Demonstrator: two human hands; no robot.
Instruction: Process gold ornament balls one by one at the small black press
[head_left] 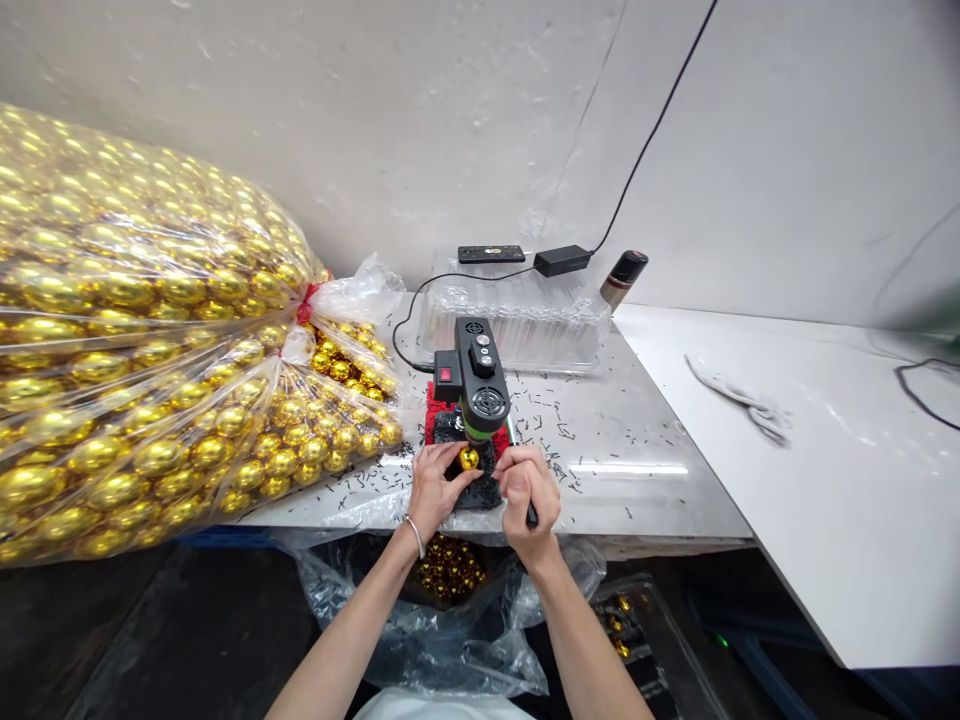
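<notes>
Left hand (pixel 433 488) is pinching a small, shiny gold ball (pixel 469 459) between thumb and fingers, holding it just under the black, two-vented machine (pixel 482 372); contact between ball and machine cannot be told. Right hand (pixel 529 492) is curling into a fist around a slim black handle (pixel 532 516) beside it. Thin black slivers are lying scattered across the grey, glossy tabletop (pixel 637 505). A bulging clear plastic bag (pixel 150 350) of gold balls is resting at left.

Pale, scuffed wall (pixel 390 130) at far side; grey tabletop (pixel 652 505) bearing a bright reflected streak (pixel 628 469); white tabletop (pixel 847 520) adjoining at right; dark floor (pixel 195 630) near left.
</notes>
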